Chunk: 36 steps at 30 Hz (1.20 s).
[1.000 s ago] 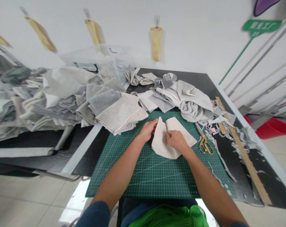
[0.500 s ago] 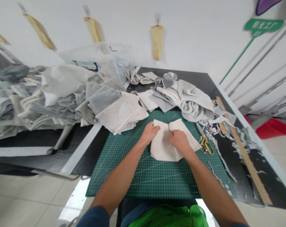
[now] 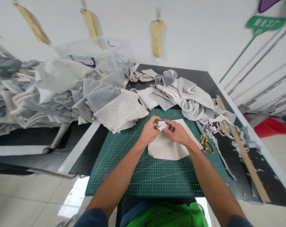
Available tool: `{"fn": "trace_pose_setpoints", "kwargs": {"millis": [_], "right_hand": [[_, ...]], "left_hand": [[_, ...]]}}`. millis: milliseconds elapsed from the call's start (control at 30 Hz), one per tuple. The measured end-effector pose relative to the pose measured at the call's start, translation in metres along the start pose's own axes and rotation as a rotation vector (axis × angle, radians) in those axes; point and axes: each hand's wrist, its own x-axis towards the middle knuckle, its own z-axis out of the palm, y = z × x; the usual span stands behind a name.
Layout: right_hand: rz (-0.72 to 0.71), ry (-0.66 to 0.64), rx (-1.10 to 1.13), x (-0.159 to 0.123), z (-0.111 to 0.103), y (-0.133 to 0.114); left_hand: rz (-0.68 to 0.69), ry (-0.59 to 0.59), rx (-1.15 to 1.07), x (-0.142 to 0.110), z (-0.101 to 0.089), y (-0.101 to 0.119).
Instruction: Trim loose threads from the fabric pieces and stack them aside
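Observation:
A cream fabric piece (image 3: 167, 146) lies on the green cutting mat (image 3: 133, 170). My left hand (image 3: 148, 130) pinches the piece's upper left corner, lifted and folded over. My right hand (image 3: 178, 134) meets it from the right, fingers closed on the same folded edge, with a small dark thing between the fingertips that I cannot make out. Gold-handled scissors (image 3: 205, 142) lie on the mat just right of my right hand.
A stack of grey and cream fabric squares (image 3: 116, 112) sits at the mat's upper left, with larger heaps (image 3: 38, 94) beyond. Crumpled fabric (image 3: 192, 101) lies behind the mat. A wooden ruler (image 3: 242, 151) and scraps run along the right edge. A clear bin (image 3: 93, 56) stands behind.
Both hands have come together at the piece's top edge. The left corner, flat half a second ago, is now lifted and folded between the fingers. The piece has shifted slightly.

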Motion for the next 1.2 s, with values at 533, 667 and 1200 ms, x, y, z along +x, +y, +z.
{"fn": "trace_pose_setpoints", "kwargs": {"millis": [533, 667, 1200], "right_hand": [[0.216, 0.261, 0.351, -0.014, 0.015, -0.006], [0.203, 0.239, 0.36, -0.016, 0.015, -0.005], [0.013, 0.313, 0.273, -0.015, 0.022, -0.007]], "left_hand": [[-0.081, 0.092, -0.089, -0.005, -0.002, 0.004], [0.007, 0.11, -0.047, -0.003, 0.0, -0.001], [0.181, -0.001, 0.402, -0.01, 0.003, 0.003]]}}
